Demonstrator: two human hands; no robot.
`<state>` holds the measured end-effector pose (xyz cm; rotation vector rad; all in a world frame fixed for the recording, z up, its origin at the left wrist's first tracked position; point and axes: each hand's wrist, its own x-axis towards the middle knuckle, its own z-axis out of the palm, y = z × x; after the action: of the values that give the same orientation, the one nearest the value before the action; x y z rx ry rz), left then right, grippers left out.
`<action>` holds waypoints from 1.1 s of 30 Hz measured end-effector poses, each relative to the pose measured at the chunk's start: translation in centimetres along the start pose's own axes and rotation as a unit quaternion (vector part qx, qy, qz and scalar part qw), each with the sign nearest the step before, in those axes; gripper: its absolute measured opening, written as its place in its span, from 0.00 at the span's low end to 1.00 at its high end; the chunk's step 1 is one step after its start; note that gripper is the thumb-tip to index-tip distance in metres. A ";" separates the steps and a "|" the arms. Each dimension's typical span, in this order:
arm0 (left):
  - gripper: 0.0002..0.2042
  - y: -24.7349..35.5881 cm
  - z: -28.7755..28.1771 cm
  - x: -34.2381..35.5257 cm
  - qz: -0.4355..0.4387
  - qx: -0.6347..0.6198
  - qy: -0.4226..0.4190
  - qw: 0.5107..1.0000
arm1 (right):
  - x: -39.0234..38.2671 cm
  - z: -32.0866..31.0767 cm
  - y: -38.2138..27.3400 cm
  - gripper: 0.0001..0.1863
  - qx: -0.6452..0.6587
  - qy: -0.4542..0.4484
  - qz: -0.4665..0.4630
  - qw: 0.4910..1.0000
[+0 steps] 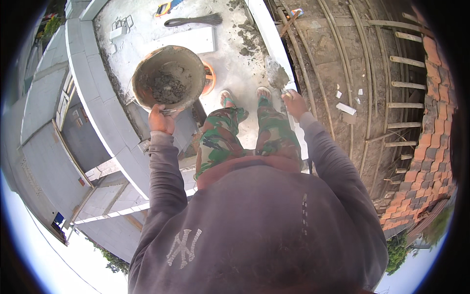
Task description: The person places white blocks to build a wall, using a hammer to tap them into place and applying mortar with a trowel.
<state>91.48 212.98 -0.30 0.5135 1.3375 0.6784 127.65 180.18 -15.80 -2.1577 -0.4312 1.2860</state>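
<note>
My left hand is closed on the handle at the near rim of a round, mud-stained bucket holding wet grey mortar. My right hand grips a trowel smeared with grey mortar, over the white edge of the wall beside me. An orange container stands partly hidden behind the bucket. My sandalled feet are on the pale mortar-spattered slab.
A white block, dark coiled strands and a saw lie ahead. Right of the wall edge is a lower area with poles and roof tiles. Grey block walls drop away at left.
</note>
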 end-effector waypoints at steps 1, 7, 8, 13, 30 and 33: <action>0.17 1.1 -0.2 0.9 0.014 -0.010 0.005 1.000 | 1.6 0.6 -0.7 0.34 -0.021 -0.015 0.014 1.000; 0.15 1.6 -1.4 10.0 0.067 -0.049 0.042 0.996 | 9.0 5.5 -3.0 0.33 0.005 -0.035 0.094 0.995; 0.14 1.0 -1.3 11.1 0.063 -0.045 0.050 0.996 | 10.8 6.4 -2.3 0.33 0.000 -0.045 0.101 0.994; 0.16 -2.7 -2.3 23.8 0.064 -0.030 0.010 0.997 | 20.8 14.1 1.7 0.35 -0.028 -0.091 0.127 0.987; 0.19 -17.1 4.3 43.1 0.033 0.105 -0.015 0.994 | 50.9 19.3 9.5 0.28 0.045 0.147 0.007 0.988; 0.25 -17.8 1.5 46.3 0.114 0.220 0.025 0.968 | 52.5 20.7 5.7 0.25 0.008 0.202 0.001 0.979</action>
<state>99.91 233.09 -44.87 1.0272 1.4975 0.5816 134.74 210.89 -62.92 -2.3293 -0.2491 0.8154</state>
